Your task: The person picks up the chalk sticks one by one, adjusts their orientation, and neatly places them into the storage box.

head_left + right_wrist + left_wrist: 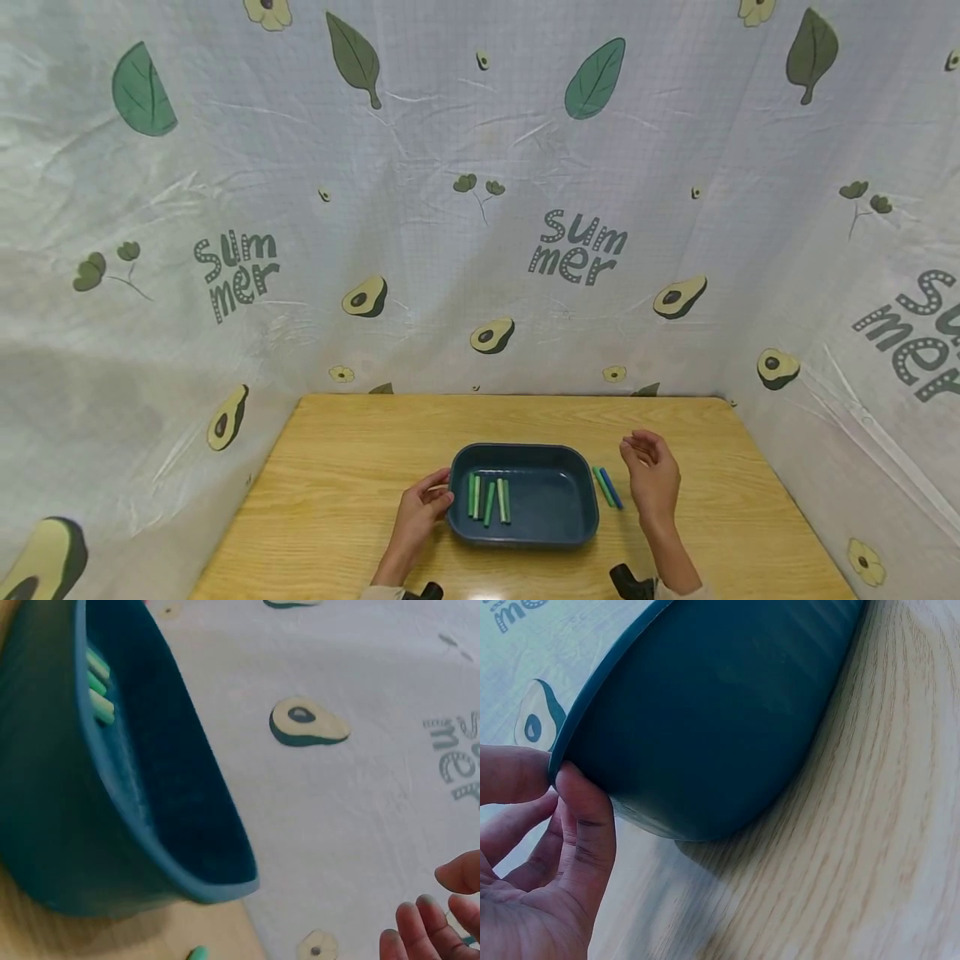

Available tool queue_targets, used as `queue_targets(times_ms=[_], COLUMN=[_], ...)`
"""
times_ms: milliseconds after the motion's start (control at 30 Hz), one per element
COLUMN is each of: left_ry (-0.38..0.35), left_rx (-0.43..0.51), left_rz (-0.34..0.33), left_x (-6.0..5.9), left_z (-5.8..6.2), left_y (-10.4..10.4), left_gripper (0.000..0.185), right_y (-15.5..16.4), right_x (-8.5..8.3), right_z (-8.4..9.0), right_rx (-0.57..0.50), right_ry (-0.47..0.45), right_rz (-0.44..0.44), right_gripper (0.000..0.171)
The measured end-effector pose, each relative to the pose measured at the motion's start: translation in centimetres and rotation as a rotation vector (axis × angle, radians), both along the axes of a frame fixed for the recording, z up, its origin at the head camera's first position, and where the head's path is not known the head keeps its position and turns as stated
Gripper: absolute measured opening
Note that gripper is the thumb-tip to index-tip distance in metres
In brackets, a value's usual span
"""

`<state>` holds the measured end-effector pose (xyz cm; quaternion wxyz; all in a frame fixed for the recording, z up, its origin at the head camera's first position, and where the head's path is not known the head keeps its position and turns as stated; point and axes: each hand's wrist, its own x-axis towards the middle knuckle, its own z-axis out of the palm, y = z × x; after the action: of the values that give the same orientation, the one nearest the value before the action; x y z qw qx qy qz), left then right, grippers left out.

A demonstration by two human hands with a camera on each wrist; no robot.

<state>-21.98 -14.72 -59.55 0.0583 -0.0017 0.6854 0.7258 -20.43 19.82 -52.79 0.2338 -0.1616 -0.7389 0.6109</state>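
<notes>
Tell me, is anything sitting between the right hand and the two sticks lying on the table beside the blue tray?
Nothing visible does. The right hand hovers just right of the two sticks, which lie on bare wooden table outside the blue tray. The left hand pinches the tray's opposite rim, well clear.

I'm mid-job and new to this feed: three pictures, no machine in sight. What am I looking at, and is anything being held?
There is no machine: a person works with bare hands. The wide picture comes from a head camera; the close ones come from a camera on each wrist. On the light wooden table sits a dark teal oblong plastic tray holding several green sticks. A green and a blue stick lie on the table just right of it. The left hand pinches the tray's left rim. The right hand is beside the loose sticks, fingers loosely curled, holding nothing.
</notes>
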Motion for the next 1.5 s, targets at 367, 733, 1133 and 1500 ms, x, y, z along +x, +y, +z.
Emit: queue_targets(times_ms=[367, 733, 1133, 1500], left_ry=[-0.025, -0.018, -0.014, -0.011], left_rx=[-0.002, -0.008, -0.002, 0.005], left_rz=[0.005, 0.015, -0.003, 0.003], left_x=[0.1, -0.1, -0.2, -0.2], left_z=[-0.1, -0.2, 0.0, -0.2], left_y=[0.1, 0.0, 0.1, 0.1], left_gripper=[0.048, 0.048, 0.048, 0.048], right_y=[0.3, -0.2, -0.2, -0.3], right_x=[0.6, 0.7, 0.2, -0.5], right_z=[-3.2, -5.6, -8.2, -9.7], right_rx=[0.007, 0.032, 0.037, 0.145], right_ry=[0.041, -0.035, -0.138, -0.215], right_rz=[-0.142, -0.273, -0.299, -0.293], right_gripper=[0.032, 0.031, 0.027, 0.025])
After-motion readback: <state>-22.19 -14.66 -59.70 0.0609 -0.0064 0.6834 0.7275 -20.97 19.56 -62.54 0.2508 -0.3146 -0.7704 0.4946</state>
